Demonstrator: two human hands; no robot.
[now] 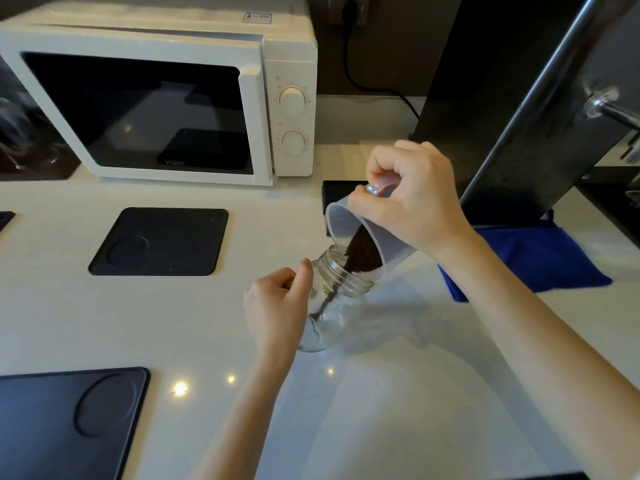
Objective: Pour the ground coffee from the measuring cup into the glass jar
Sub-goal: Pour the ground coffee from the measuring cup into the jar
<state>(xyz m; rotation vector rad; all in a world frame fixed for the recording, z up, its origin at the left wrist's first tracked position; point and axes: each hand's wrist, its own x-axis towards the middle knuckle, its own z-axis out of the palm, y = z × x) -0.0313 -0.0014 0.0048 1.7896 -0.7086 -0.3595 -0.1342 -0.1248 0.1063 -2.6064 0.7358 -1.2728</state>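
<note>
A clear glass jar (334, 306) stands on the white counter, tilted slightly toward the right, its threaded mouth open. My left hand (277, 306) wraps around its left side. My right hand (412, 199) grips the handle of a translucent plastic measuring cup (349, 220), tipped steeply so that its lip rests over the jar's mouth. Dark ground coffee (363, 254) lies heaped at the cup's lower lip, and a thin stream of it runs down inside the jar.
A white microwave (166, 98) stands at the back left. Two dark square mats (159, 242) (65, 424) lie on the counter to the left. A blue cloth (530, 258) lies right of the jar, under a dark machine (519, 98). A black cable (356, 74) runs along the back.
</note>
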